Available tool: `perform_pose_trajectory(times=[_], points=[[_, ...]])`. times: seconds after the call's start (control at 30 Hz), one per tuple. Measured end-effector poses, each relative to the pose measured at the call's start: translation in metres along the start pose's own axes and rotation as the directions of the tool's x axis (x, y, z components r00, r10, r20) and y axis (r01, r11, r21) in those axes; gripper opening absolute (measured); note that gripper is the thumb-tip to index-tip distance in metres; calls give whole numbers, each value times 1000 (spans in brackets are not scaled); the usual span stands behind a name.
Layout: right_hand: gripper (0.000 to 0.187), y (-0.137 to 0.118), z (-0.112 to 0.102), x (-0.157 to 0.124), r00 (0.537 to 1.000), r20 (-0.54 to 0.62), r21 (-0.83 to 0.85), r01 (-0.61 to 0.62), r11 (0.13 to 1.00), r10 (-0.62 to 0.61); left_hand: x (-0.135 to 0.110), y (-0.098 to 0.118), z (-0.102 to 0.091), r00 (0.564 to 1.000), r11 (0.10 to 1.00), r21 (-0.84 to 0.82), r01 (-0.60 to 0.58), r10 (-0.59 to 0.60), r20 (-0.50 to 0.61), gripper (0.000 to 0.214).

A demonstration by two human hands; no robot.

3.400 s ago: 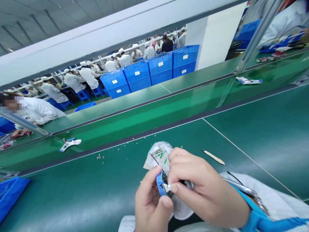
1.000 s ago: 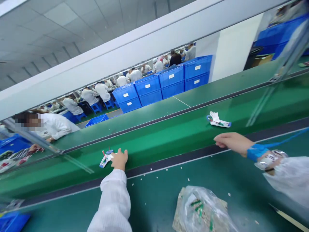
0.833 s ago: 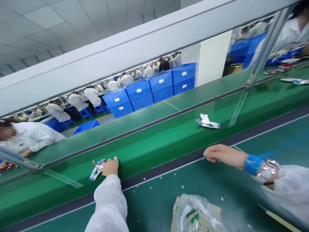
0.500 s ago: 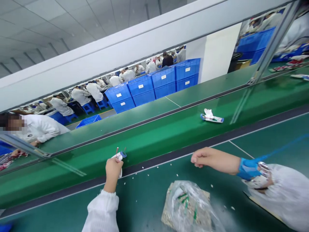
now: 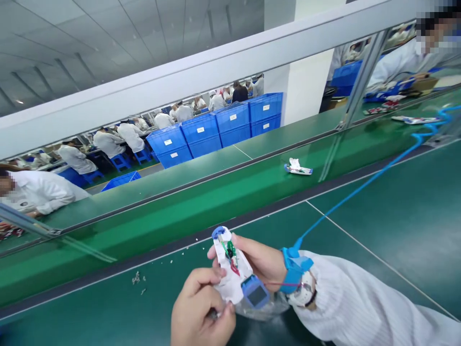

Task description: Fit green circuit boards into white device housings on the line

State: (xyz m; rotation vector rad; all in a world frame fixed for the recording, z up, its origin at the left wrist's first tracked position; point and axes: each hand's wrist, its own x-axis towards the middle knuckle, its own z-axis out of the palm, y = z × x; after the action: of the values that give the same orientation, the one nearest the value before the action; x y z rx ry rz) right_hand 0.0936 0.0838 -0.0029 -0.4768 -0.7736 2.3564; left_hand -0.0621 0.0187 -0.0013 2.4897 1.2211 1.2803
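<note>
In front of me I hold an open white-and-blue electronic device (image 5: 248, 269) with green and red wires and a small dark screen at its lower end. My right hand (image 5: 261, 259) wraps its far side, thumb along the edge; a blue strap and a watch are on that wrist. My left hand (image 5: 201, 307) is closed, with fingertips at the device's lower left edge. A small greyish bit shows between its fingers, too hidden to name. Partly under the device, a clear plastic bag (image 5: 275, 307) lies on the green table.
Another open device (image 5: 298, 168) lies on the green belt (image 5: 187, 206) beyond the table edge. Small metal-looking pieces (image 5: 136, 278) and white scraps lie at the left. A blue coiled cord (image 5: 363, 185) runs from my right wrist to the far right. Co-workers sit beyond stacked blue bins (image 5: 201, 132).
The device has come from the belt edge towards me, from my left hand alone into both hands. My right hand has moved in and closed around it. The view has turned rightward.
</note>
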Motion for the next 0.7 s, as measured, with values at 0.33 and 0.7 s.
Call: perform_pose_trajectory(times=[0.33, 0.7], points=[[36, 7, 9, -21, 954, -269, -17, 131, 991, -131, 18, 47, -1, 837, 682, 523, -511, 533, 123, 22], [34, 10, 6, -28, 907, -363, -65, 205, 977, -214, 33, 48, -4, 787, 581, 561, -589, 570, 236, 17]])
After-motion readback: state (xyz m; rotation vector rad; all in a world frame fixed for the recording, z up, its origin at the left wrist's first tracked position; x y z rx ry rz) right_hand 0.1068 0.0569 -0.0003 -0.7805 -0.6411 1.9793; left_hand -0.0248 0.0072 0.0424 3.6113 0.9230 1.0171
